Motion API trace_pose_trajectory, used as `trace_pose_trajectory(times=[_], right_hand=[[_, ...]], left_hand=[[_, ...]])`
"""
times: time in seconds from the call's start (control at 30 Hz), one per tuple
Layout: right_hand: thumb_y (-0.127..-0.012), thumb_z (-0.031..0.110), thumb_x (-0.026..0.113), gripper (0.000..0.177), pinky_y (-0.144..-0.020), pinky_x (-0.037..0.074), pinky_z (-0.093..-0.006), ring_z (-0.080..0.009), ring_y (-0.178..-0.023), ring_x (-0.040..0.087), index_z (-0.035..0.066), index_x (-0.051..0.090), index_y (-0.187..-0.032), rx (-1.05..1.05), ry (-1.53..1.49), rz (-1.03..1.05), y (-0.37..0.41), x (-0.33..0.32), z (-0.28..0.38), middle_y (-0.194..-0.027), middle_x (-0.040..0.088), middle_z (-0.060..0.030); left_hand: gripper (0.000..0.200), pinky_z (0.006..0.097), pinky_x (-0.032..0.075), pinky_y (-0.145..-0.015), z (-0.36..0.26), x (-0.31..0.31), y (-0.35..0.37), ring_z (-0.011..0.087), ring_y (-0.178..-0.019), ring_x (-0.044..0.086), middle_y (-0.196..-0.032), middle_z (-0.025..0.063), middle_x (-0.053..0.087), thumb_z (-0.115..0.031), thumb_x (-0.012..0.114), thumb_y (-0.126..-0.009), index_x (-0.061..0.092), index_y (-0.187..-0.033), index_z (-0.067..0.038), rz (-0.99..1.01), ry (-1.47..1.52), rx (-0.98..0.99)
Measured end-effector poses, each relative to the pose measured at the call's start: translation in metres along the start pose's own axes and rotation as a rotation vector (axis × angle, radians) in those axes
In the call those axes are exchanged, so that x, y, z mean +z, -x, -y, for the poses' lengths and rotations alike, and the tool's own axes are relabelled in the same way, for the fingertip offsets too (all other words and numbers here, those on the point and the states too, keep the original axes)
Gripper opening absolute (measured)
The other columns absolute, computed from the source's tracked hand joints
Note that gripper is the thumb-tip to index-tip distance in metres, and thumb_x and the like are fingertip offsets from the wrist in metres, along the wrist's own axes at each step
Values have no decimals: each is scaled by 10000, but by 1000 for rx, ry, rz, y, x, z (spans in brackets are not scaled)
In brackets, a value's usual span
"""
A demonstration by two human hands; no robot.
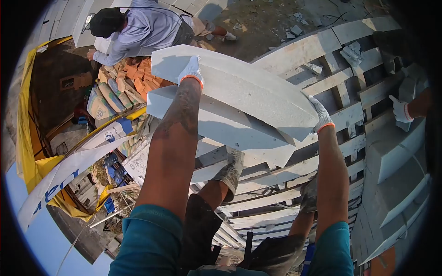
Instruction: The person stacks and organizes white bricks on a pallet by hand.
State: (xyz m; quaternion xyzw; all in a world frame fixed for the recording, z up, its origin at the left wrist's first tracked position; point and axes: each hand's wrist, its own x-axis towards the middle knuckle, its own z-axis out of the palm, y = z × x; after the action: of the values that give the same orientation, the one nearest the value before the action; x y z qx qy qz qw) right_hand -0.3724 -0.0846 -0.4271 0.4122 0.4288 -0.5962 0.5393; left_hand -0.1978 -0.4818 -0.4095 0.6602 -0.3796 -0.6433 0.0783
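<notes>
A long pale grey concrete block (244,85) lies across the view between my arms. My left hand (191,71), in a white knit glove with an orange cuff, grips its left end. My right hand (321,114), gloved alike, clasps the opposite end, with its fingers along the edge. Just under it is a second grey block (221,120), partly covered by the first. Whether the two blocks touch all along cannot be made out. My legs stand over wooden slats (258,202) below the blocks.
A co-worker (142,27) in a cap bends at the upper left, beside orange bricks (138,76) and stacked bags (108,99). Another person's gloved hand (401,111) rests near stacked blocks (391,184) at right. Gaps run between the slats. A yellow-edged banner (78,161) hangs at left.
</notes>
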Motion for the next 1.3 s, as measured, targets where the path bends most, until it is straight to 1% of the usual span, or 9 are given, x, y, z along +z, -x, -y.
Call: trace_pose_trajectory(times=[0.2, 0.47, 0.57, 0.7, 0.87, 0.93, 1.03, 1.23, 1.3], right_hand=[[-888, 427, 557, 496, -796, 504, -440, -274, -981, 601, 67, 532, -1229, 126, 188, -83, -6, 7, -4, -1145, 607, -136], [-867, 503, 540, 569, -889, 469, -459, -289, -1094, 550, 105, 505, -1272, 63, -12, -37, 26, 4, 2, -1226, 558, -142], [-815, 514, 608, 626, -887, 391, -544, -274, -1106, 497, 68, 513, -1244, -153, 297, -364, 48, 26, 6, -1171, 542, -132], [-815, 475, 625, 541, -761, 466, -344, -184, -767, 577, 18, 601, -1104, -332, 364, -396, 53, 40, 0, -893, 614, -76], [-828, 455, 566, 714, -950, 416, -315, -302, -1150, 556, -54, 453, -1316, -537, 703, -482, 55, 17, -29, -1250, 561, -224], [-824, 446, 571, 727, -976, 402, -326, -310, -1177, 534, -88, 446, -1301, -533, 768, -471, 89, 13, -45, -1255, 550, -244], [-805, 437, 579, 701, -893, 456, -329, -328, -1067, 600, -112, 502, -1233, -414, 785, -430, 120, -28, -96, -1108, 627, -255], [-786, 396, 602, 536, -808, 483, -314, -293, -933, 634, -1, 612, -1147, -147, 1086, -412, 205, -155, -183, -1060, 642, -218], [-776, 333, 615, 429, -731, 491, -321, -244, -778, 630, -14, 637, -1026, -221, 1167, -444, 234, -194, -186, -874, 670, -151]], left_hand=[[728, 301, 428, -923, -2, -24, -10, 209, -1100, 557, -1301, 101, 526, -540, 568, -791, 505, -1274, 1, 41, 26, -224], [1036, 330, 485, -878, -30, 53, 50, 260, -1095, 557, -1252, 218, 488, -561, 743, -618, 346, -1283, 127, -597, -458, -259], [1086, 350, 500, -847, -40, 67, 52, 259, -1056, 567, -1169, 209, 501, -569, 769, -580, 300, -1254, 143, -669, -460, -315], [1144, 369, 497, -853, -23, 63, 45, 263, -1052, 556, -1151, 205, 485, -619, 773, -549, 276, -1251, 134, -748, -463, -233], [1104, 437, 475, -886, 3, 69, 94, 355, -1143, 472, -1219, 259, 409, -649, 766, -576, 291, -1262, 75, -807, -785, 88], [1034, 486, 401, -963, 36, 68, 147, 407, -1205, 401, -1280, 298, 380, -545, 759, -658, 275, -1328, 76, -734, -1102, 635], [981, 462, 274, -1079, 82, 68, 249, 412, -1284, 324, -1383, 291, 320, -434, 760, -689, 278, -1383, 66, -345, -1208, 931], [795, 478, 332, -1010, 194, 65, 419, 447, -1177, 405, -1288, 293, 386, -339, 729, -713, 378, -1312, 49, 102, -1396, 853], [762, 438, 391, -970, 224, 63, 458, 399, -1166, 469, -1266, 262, 469, -378, 701, -737, 408, -1305, 38, 410, -1345, 330]])
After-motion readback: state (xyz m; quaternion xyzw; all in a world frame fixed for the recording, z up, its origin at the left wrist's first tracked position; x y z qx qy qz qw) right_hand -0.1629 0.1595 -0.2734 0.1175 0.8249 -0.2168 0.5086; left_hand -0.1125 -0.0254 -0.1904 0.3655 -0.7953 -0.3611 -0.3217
